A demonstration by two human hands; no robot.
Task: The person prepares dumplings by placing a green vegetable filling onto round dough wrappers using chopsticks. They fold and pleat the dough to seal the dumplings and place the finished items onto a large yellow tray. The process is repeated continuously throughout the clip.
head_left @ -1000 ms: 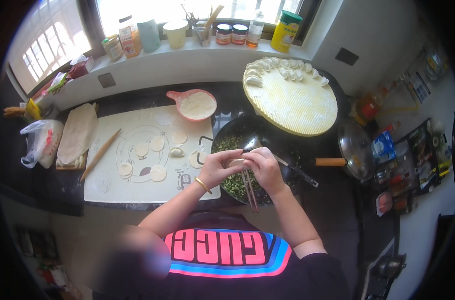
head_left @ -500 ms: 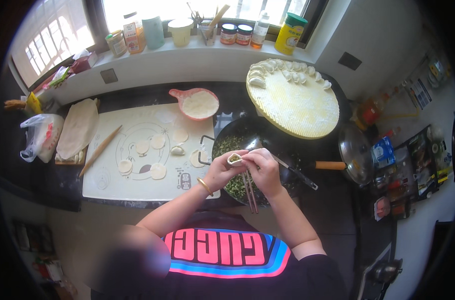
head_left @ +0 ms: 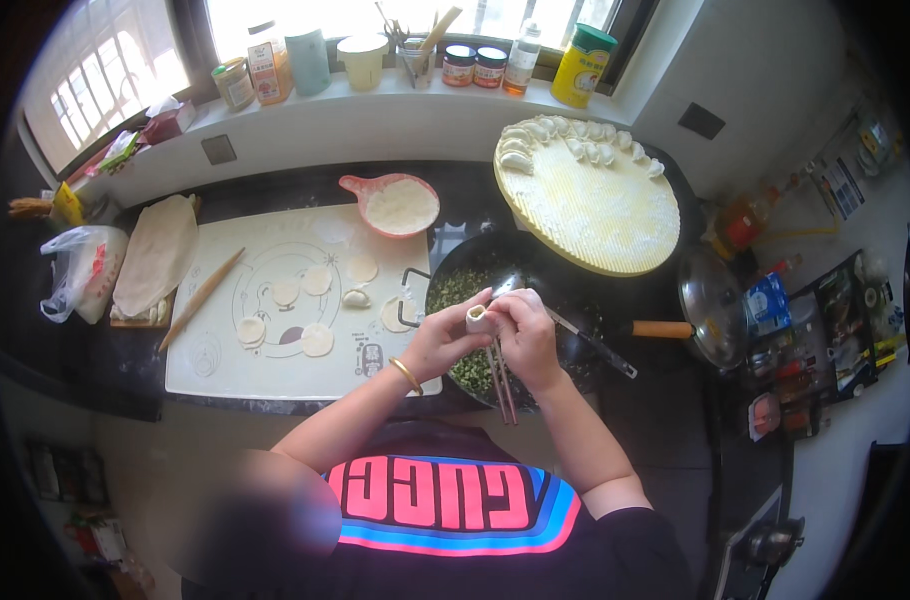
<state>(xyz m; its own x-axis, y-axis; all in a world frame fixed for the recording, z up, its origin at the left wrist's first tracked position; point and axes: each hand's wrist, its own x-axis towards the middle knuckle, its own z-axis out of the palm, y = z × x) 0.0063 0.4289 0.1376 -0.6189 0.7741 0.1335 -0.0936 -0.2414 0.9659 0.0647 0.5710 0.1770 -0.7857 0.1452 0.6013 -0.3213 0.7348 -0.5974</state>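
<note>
A person stands at a dark kitchen counter, seen from above. Both hands meet at the centre of the picture, over the near rim of a black wok (head_left: 565, 290) holding chopped green filling (head_left: 455, 290).

The left hand (head_left: 440, 340) and right hand (head_left: 525, 335) together pinch a small pale dumpling (head_left: 478, 318) between their fingertips; the fingers of both are curled closed around it. The right hand also grips a pair of chopsticks (head_left: 502, 385), which point down toward six o'clock. A gold bangle (head_left: 406, 375) circles the left wrist.

At nine o'clock from the hands lies a white pastry mat (head_left: 275, 370) with several round dumpling wrappers (head_left: 317, 340) spread on it. A wooden rolling pin (head_left: 201, 298) rests tilted across the mat's left edge. At eleven o'clock sits a pink scoop-shaped bowl of flour (head_left: 400, 205).

At one o'clock, a large round yellow tray (head_left: 595, 215) carries a row of finished dumplings (head_left: 575, 140) along its far rim. At three o'clock, a glass pot lid (head_left: 710, 310) lies just beside the wok's wooden handle (head_left: 663, 328).

Jars and bottles (head_left: 475, 65) line the windowsill at twelve o'clock.
</note>
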